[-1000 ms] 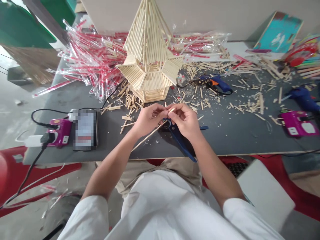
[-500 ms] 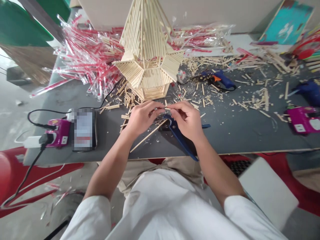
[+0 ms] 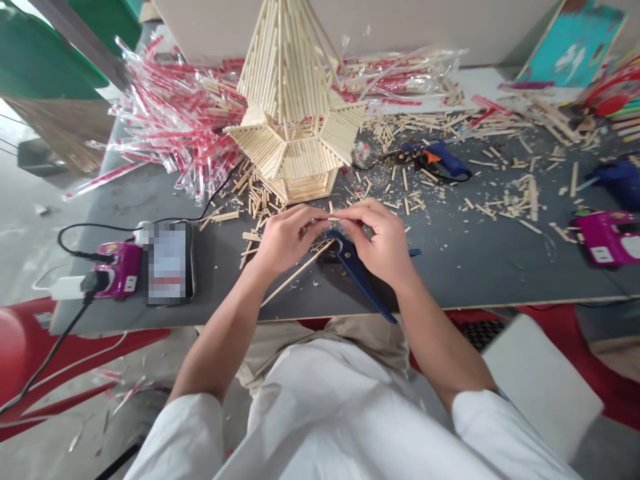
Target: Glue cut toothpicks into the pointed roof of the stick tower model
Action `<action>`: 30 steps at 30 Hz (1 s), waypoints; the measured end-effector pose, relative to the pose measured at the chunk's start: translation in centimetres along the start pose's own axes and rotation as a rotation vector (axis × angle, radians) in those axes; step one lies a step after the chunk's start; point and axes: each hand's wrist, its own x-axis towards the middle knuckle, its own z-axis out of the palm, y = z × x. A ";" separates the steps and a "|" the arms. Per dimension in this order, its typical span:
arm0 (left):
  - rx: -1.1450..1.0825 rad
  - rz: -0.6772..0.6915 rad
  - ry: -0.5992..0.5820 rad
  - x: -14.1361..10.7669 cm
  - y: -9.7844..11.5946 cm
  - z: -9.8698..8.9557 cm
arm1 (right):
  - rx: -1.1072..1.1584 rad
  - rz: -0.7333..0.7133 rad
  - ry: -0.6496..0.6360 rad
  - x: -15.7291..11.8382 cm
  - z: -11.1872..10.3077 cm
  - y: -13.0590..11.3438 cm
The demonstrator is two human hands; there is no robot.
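My left hand and my right hand meet at their fingertips, both pinched on a short wooden stick piece. Just beyond them stands a lantern-like model made of pale sticks, with a tall pointed top. Blue-handled cutters lie on the table partly beneath my right hand. A long thin stick slants from the cutters' jaws toward the table's front edge.
Clear wrappers with red strips heap at the back left. A phone and a purple power adapter lie left. Blue glue guns and another purple adapter are right. Cut stick pieces litter the table.
The fingers of my right hand have shifted slightly, with a wider gap between thumb and palm. Both hands keep their pinch at nearly the same place. The view has moved very slightly.
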 end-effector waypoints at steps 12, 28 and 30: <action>0.003 0.033 0.095 0.0 0.5 0.0 | -0.090 -0.017 -0.019 0.2 -1.0 -0.4; -0.072 0.018 0.236 0.1 0.3 0.5 | -0.810 0.285 -0.608 -7.8 -4.5 -1.9; -0.069 0.019 0.253 0.1 0.2 0.5 | -0.863 0.248 -0.584 -7.7 -4.2 -2.0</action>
